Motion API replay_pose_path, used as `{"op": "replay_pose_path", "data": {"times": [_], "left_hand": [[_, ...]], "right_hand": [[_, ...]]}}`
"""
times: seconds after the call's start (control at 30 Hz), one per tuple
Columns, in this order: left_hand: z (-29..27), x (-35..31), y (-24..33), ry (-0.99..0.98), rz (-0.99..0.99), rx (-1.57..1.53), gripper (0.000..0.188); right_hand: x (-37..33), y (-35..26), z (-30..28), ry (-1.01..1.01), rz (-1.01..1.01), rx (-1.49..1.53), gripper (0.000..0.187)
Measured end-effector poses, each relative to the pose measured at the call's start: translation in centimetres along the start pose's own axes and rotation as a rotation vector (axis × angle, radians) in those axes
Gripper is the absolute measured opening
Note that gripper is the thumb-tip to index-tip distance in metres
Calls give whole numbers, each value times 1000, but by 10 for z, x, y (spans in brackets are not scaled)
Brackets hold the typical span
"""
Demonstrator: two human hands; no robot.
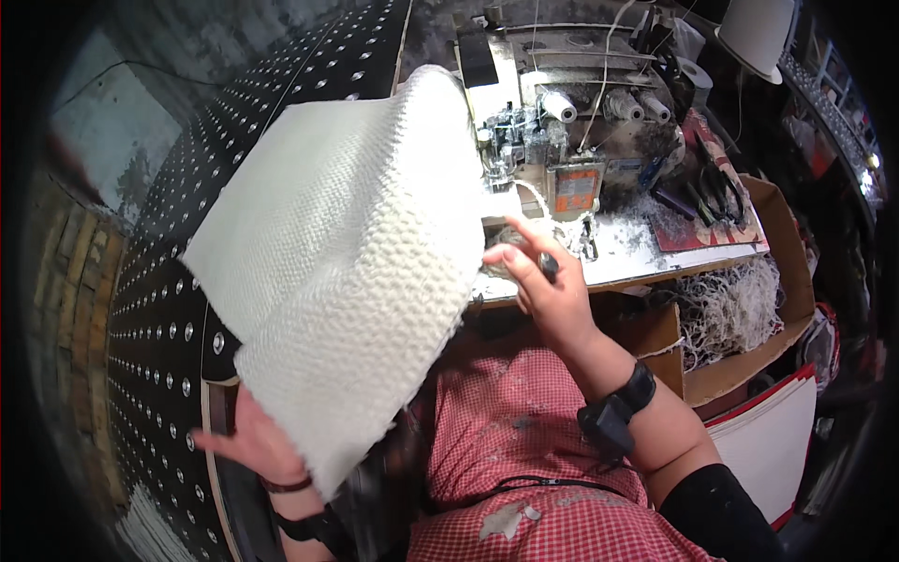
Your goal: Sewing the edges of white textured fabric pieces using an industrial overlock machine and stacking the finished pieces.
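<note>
A large white, bumpy-textured piece of fabric [375, 253] drapes from the overlock sewing machine [562, 122] toward my lap, folded into a raised ridge. Beside its lower left corner is my left hand [251, 436], slightly blurred, one finger stretched outward; the fabric hides part of it. Close to the fabric's right edge, my right hand [552, 281] is raised in front of the machine, thumb and forefinger apart. A small black object [549, 268] sits among its curled fingers, its kind not clear. White cord [536, 195] loops near the needle area.
Dark scissors [716, 187] lie on a red board at the table's right. Below, a cardboard box [791, 253] holds tangled white thread trimmings [730, 309]. A black studded panel [169, 318] stands at left. Thread cones [758, 42] are at upper right.
</note>
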State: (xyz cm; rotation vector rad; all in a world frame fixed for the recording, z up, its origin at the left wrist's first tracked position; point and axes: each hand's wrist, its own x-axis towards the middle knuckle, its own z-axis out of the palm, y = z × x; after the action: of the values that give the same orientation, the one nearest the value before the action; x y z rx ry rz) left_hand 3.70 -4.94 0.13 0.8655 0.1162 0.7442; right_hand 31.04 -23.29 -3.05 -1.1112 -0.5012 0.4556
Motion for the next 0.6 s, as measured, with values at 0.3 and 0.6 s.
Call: {"op": "replay_pose_path", "data": {"times": [0.3, 0.6], "left_hand": [[-17, 40, 9, 451, -9, 376, 42], [-31, -114, -16, 398, 255, 758, 48]], "right_hand": [[17, -4, 21, -160, 285, 696, 35], [15, 10, 29, 46, 60, 116, 39]]}}
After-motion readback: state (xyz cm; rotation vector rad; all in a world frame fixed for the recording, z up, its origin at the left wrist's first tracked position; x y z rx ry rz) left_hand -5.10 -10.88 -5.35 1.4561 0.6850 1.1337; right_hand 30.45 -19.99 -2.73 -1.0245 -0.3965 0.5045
